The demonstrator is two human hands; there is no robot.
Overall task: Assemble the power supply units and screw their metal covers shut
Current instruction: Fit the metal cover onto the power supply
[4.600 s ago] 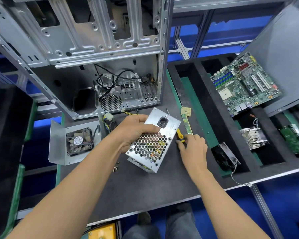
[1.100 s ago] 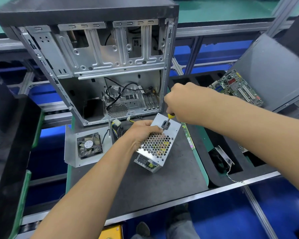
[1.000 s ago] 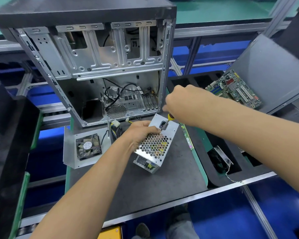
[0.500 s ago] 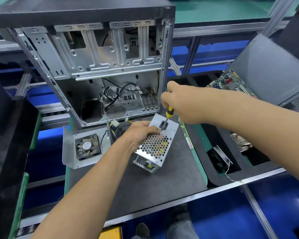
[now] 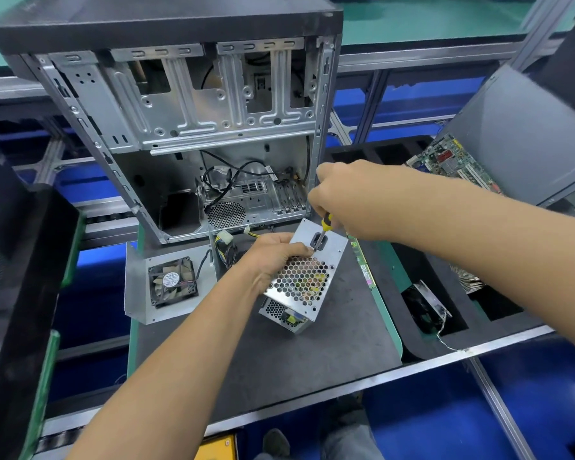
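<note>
A silver power supply unit (image 5: pixel 304 287) with a honeycomb grille and a black socket stands tilted on the dark mat (image 5: pixel 279 360). My left hand (image 5: pixel 273 257) grips its upper left edge and holds it steady. My right hand (image 5: pixel 342 200) grips a yellow-and-black screwdriver (image 5: pixel 326 224) from above. The screwdriver's tip points down at the cover beside the socket, close to my left fingertips. Whether a screw sits under the tip is hidden.
An open computer case (image 5: pixel 193 127) stands behind the mat. A loose metal cover with a fan (image 5: pixel 171 283) lies to the left. A memory stick (image 5: pixel 362 263) lies right of the unit. A foam tray (image 5: pixel 445 310) holds parts; a motherboard (image 5: pixel 452 164) leans at back right.
My right hand picked up the screwdriver from the mat and brought it over the unit's socket side. Over the last second the screwdriver has stayed there with only small shifts of the wrist.
</note>
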